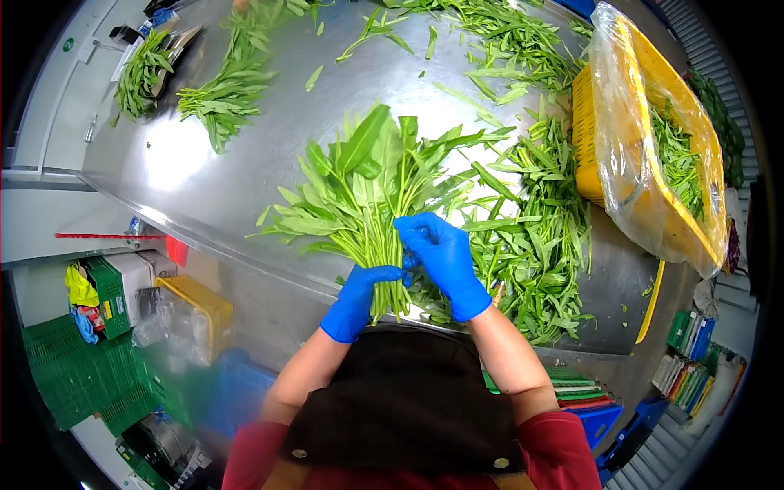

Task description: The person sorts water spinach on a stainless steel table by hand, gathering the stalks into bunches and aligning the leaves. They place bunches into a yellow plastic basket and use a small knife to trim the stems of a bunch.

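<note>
A bunch of long-leaved greens [367,223], which look like water spinach, stands upright just before my dark apron. My left hand [354,301], in a blue glove, wraps around its lower stems with the thumb across the front. The cut ends stick out below that grip. At the right side of the bunch is my right hand [446,260], also blue-gloved, its fingers curled and the fingertips against the stems. Whether a stem is pinched there is hidden. Loose greens [545,245] lie heaped on the metal table [245,208], to the right of this hand.
A yellow crate [584,135] with a clear plastic liner [625,159] holds more greens at the right. Another bunch [223,107] lies at the far left, near greens [144,76] on a dark tray-like surface. Green crates [79,373] stand beyond the table's left edge.
</note>
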The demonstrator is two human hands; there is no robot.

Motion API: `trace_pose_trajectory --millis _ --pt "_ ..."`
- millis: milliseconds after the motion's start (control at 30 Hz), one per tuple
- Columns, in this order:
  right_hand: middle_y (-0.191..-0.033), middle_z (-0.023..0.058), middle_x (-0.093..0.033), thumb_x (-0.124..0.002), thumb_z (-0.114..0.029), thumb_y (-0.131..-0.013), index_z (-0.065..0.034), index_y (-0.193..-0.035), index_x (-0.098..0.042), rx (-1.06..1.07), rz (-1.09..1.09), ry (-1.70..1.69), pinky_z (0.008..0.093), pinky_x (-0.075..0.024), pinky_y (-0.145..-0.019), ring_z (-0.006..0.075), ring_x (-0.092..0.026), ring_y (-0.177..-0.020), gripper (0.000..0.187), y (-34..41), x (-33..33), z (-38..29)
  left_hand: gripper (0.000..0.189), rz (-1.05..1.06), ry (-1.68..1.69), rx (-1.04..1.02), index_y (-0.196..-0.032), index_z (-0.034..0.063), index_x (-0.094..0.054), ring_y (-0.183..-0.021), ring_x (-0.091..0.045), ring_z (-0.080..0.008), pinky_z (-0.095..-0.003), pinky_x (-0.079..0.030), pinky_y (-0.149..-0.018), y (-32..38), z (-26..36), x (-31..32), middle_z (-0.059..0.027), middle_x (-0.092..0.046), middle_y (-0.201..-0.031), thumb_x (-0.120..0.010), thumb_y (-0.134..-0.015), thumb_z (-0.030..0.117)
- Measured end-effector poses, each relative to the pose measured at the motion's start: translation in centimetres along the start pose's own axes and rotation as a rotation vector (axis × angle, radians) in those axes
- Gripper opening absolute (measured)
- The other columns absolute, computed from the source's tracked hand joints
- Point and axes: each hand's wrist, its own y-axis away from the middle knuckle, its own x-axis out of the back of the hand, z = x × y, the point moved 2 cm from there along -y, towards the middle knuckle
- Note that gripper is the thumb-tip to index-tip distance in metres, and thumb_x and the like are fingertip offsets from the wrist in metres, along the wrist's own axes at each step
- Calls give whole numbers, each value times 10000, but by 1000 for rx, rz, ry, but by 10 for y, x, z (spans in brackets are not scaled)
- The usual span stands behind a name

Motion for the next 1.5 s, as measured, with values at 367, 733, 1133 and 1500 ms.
trace_pose_trajectory --millis 367,733,1133,1500 --pt "-1348 137 -445 -446 -543 -926 -95 -1432 -324 -182 -1 -750 406 -386 -1009 263 -497 -1172 687 -13 18 54 559 -91 -119 -132 -1242 -20 -509 -861 -642 -248 -373 -522 -822 16 -9 1 -112 -645 -938 -676 -709 2" --pt "-1187 125 -579 -436 -384 -953 -86 -1214 -525 -66 -188 -1447 414 -400 -993 288 -531 -1097 406 -59 -15 17 546 -129 -347 -203 -1232 0 -537 -860 -622 -166 -299 -522 -766 5 9 41 -80 -643 -953 -709 -714 -16" --pt "-1207 153 -561 -438 -360 -961 -49 -1233 -518 -90 -196 -1397 429 -409 -988 291 -530 -1099 420 -79 -70 29 431 -82 -450 -275 -1140 -4 -595 -884 -636 -170 -309 -516 -810 -1 44 108 -84 -665 -977 -727 -730 -21" --pt "-1385 145 -439 -352 -569 -935 -63 -1373 -403 -100 -359 -992 475 -354 -1047 318 -464 -1216 671 -62 -92 -1 512 117 -1088 -426 -1331 32 -465 -1199 -474 -232 -370 -330 -1054 -11 49 157 -115 -495 -1322 -621 -881 222"
